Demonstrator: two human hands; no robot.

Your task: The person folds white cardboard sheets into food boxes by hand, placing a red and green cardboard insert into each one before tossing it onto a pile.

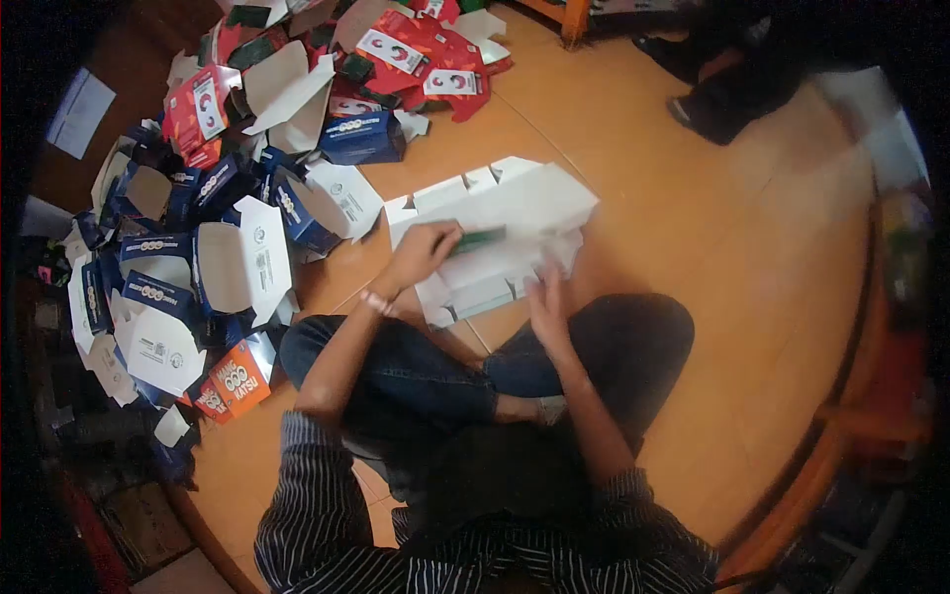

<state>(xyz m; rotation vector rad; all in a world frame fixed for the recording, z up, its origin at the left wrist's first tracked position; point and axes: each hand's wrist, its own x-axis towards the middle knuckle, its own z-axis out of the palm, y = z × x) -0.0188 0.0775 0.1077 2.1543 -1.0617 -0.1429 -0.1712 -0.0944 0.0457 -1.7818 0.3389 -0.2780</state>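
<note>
An unfolded white cardboard box blank (510, 183) with notched flaps lies on the floor in front of my crossed legs. My left hand (426, 254) is over its left part, fingers closed around a dark green, narrow thing (485, 238) that is too blurred to name. At the blank's near right edge, my right hand (547, 302) has its fingers stretched out and apart; motion smears the fingertips. I see nothing held in it.
Folded blue boxes (361, 139) and others with white insides pile up on the left. Red packaging (450, 59) heaps behind them, and an orange printed carton (242, 381) lies nearer. Another person's feet (708, 104) are at the upper right. A blurred pale shape (871, 119) appears at the far right.
</note>
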